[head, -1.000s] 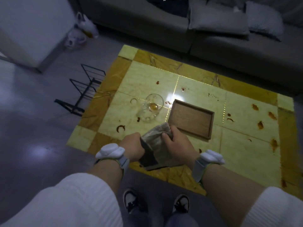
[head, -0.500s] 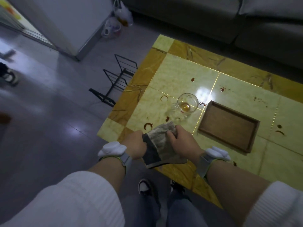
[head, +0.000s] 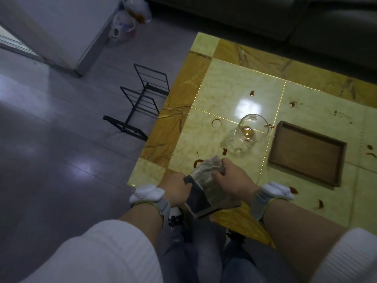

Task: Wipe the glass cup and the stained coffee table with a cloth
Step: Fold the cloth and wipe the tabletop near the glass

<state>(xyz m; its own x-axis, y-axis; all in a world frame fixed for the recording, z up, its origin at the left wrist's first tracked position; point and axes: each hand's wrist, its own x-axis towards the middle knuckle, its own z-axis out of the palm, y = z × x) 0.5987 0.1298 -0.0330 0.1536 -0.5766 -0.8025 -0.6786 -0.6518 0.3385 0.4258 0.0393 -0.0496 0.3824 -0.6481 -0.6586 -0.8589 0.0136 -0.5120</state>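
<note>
So the cloth [head: 210,180] is a crumpled, mottled grey-beige rag with a darker grey panel on its lower left side, held up over the near edge of the counter [head: 224,94]. Left hand [head: 177,189] grips the dark lower-left edge, fingers curled round it. Right hand [head: 234,180] pinches the upper part, thumb on top and fingers wrapped behind. Both wrists have white bands on, forearms reaching in from the bottom with white sleeves pushed up.

The glass cup [head: 250,130] stands upright on the counter beyond the hands, clear, with a little amber liquid in the bottom and its handle towards the near left. The counter is glossy yellow tile with an orange border, dotted with dark reddish-brown stains, including a ring mark [head: 216,123] left of the cup. A wooden tray [head: 306,154] sits just right of the cup.
</note>
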